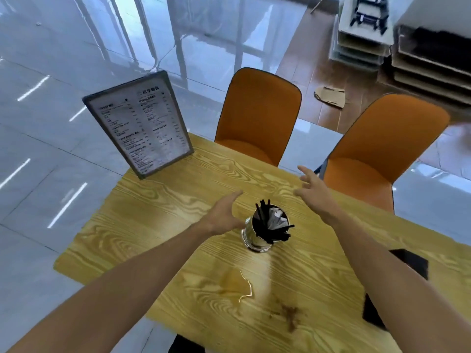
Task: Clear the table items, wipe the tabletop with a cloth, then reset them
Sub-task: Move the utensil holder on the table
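A shiny metal cup (254, 238) full of black straws stands near the middle of the wooden table (158, 225). My left hand (224, 215) hovers open just left of the cup, fingers spread, not gripping it. Beyond and to the right of the cup, my right hand (314, 187) is open above the tabletop. A framed menu stand (142, 123) stands upright at the table's far left corner. A clear liquid spill (237, 284) and a brown stain (289, 314) mark the near part of the table. A black flat object (410, 261) lies under my right forearm, partly hidden.
Two orange chairs (257, 115) (379, 154) stand at the table's far side. Grey glossy floor tiles surround the table on the left. Stacked cardboard and shelving (420, 54) fill the far right, and a cardboard scrap (330, 96) lies on the brown floor.
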